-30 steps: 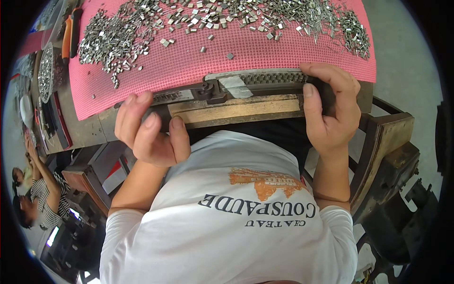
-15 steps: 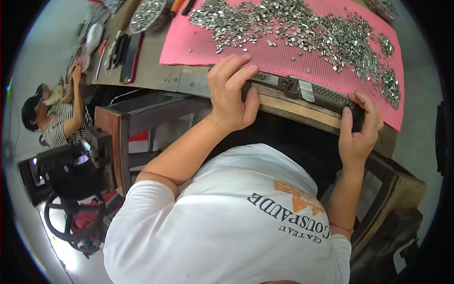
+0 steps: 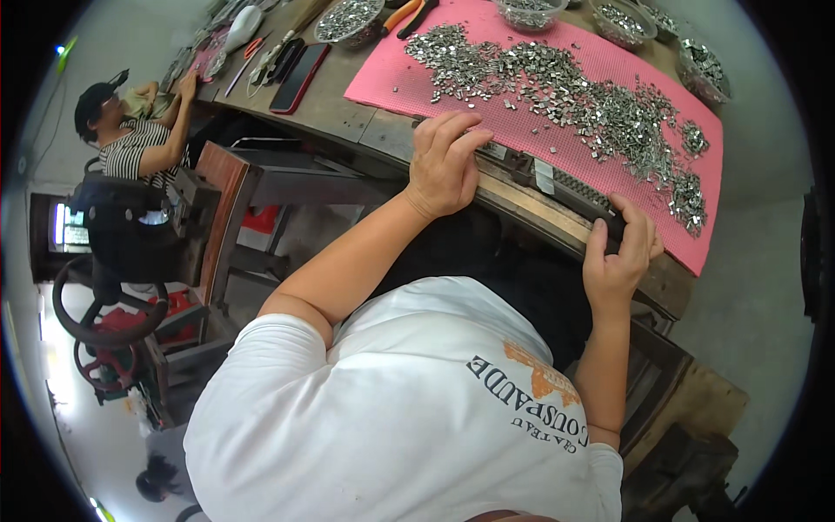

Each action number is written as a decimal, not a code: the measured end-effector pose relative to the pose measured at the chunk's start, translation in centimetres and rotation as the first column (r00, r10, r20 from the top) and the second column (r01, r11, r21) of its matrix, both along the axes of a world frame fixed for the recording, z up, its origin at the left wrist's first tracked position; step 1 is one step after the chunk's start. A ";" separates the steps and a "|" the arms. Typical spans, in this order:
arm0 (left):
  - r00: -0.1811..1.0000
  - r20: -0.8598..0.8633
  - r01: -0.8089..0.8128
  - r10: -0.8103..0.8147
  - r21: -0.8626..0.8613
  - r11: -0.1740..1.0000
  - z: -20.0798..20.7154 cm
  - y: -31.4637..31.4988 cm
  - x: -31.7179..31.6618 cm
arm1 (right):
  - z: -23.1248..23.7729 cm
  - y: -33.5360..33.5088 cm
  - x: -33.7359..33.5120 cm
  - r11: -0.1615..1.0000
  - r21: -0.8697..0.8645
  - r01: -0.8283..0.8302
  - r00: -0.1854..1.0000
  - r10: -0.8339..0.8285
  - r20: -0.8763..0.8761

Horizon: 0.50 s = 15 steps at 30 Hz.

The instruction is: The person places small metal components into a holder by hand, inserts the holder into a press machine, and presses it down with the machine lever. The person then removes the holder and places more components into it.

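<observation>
Right hand [image 3: 619,258] grasps the right end of the bar [image 3: 577,189] between thumb and fingers; left hand [image 3: 444,172] curls over its left end, whether gripping I cannot tell; the bar lies along the near edge of the mat [image 3: 385,76], metal bits [image 3: 557,87] spread beyond it, then tubs [image 3: 532,24], and farther off a co-worker [image 3: 143,146]

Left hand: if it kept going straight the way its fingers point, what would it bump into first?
Likely the small metal pieces scattered on the pink mat, though the left hand's height is unclear.
</observation>
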<state>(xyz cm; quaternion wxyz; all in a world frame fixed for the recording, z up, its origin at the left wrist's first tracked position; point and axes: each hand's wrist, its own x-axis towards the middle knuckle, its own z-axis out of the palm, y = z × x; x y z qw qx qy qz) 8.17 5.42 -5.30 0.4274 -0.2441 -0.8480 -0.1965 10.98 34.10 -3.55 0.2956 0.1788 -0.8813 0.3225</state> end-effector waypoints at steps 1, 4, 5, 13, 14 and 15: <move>1.000 -0.004 -0.014 0.014 -0.001 1.000 0.0 0.1 0.0 | -0.1 0.0 -0.1 1.000 -0.008 -0.010 1.000 0.009 -0.006; 0.999 0.012 -0.035 0.035 -0.010 0.999 0.1 0.3 0.1 | -0.3 0.4 -0.1 1.000 -0.008 -0.025 1.000 0.025 -0.001; 0.999 0.025 -0.038 0.038 -0.016 0.999 0.1 0.4 0.2 | -0.2 0.4 0.0 0.999 -0.009 -0.031 1.000 0.031 -0.005; 0.998 0.040 -0.037 0.038 -0.024 0.999 0.3 0.3 0.1 | -0.2 0.2 -0.1 0.999 -0.020 -0.046 0.999 0.046 -0.003; 0.999 0.039 -0.033 0.034 -0.027 0.999 0.4 0.3 0.2 | -0.2 0.2 -0.1 0.999 -0.018 -0.043 0.999 0.043 0.001; 0.999 0.038 -0.030 0.031 -0.030 0.999 0.4 0.3 0.1 | 0.0 0.2 -0.1 0.999 -0.019 -0.040 0.999 0.040 0.002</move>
